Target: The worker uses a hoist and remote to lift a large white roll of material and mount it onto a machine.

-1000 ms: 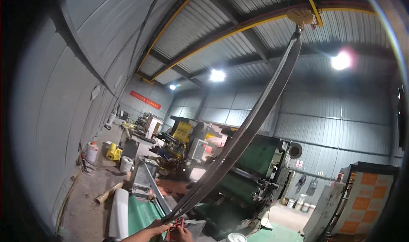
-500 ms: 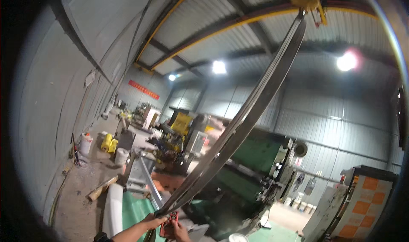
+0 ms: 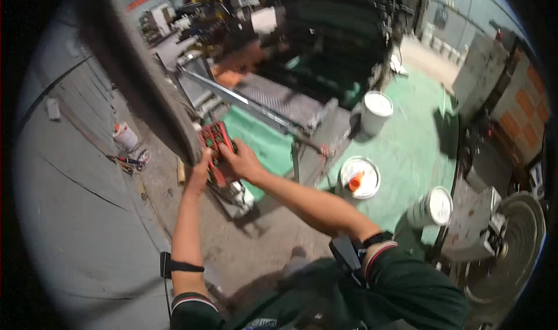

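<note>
Left of the frame's centre, both hands meet on a red push-button control pendant (image 3: 216,150), a boxy handset with dark buttons on its face. The right hand (image 3: 241,160) wraps its lower right side, fingers curled around the casing and the thumb lying on the button face. The left hand (image 3: 200,170) steadies the left edge, fingers pressed together against the side; whether they close fully behind it cannot be told.

The pendant looks like rigid plastic, light enough for one hand and not fragile. Its casing sides seem the best place to grip, leaving a thumb free for the buttons.

A long dark curved steel strip (image 3: 139,80) sweeps from the upper left down to just beside the pendant. It looks heavy and springy.

Right of centre, white buckets (image 3: 376,110) stand on the green floor (image 3: 407,150).
</note>
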{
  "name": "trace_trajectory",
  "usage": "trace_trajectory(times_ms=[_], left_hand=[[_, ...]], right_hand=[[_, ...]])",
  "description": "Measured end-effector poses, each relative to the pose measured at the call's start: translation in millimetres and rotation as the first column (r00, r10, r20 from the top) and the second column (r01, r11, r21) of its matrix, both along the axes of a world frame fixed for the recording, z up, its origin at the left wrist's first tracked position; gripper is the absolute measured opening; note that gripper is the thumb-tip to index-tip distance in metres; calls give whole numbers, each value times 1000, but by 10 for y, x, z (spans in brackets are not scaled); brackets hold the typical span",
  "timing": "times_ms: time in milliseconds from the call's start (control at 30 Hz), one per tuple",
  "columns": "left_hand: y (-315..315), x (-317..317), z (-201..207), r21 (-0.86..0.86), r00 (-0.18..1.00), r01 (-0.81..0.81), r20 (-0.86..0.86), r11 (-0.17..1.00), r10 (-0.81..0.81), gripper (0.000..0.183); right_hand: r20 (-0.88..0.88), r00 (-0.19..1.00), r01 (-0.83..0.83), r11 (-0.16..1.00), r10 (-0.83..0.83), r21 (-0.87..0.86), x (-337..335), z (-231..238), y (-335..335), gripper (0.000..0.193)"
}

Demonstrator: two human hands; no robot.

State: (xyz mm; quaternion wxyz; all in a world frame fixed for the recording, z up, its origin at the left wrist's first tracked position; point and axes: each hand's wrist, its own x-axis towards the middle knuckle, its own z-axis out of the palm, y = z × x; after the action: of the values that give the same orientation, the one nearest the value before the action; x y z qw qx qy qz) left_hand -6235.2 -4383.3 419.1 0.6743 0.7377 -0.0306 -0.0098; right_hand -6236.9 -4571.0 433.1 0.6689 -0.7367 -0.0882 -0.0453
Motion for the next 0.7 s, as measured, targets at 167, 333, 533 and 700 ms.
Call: trace_trajectory(times_ms=[167, 333, 533, 700], left_hand=[[76, -309, 159, 10, 979, -189, -83, 982, 189, 53], [409, -491, -157, -112, 966, -258, 7, 960, 260, 51], [723, -1003, -421, -176, 941, -301, 106, 937, 322, 48], [303, -1486, -370, -34, 595, -795, 153, 606, 789, 50]], right_hand=[[-43, 995, -87, 994, 90, 60, -41, -89, 257, 52], [-78, 988, -124, 988, 131, 88, -251, -180, 379, 56], [-207, 961, -68, 881, 184, 468, -462, -677, -90, 60], [-394, 919, 233, 769, 27, 596, -1221, -1635, -1465, 52]])
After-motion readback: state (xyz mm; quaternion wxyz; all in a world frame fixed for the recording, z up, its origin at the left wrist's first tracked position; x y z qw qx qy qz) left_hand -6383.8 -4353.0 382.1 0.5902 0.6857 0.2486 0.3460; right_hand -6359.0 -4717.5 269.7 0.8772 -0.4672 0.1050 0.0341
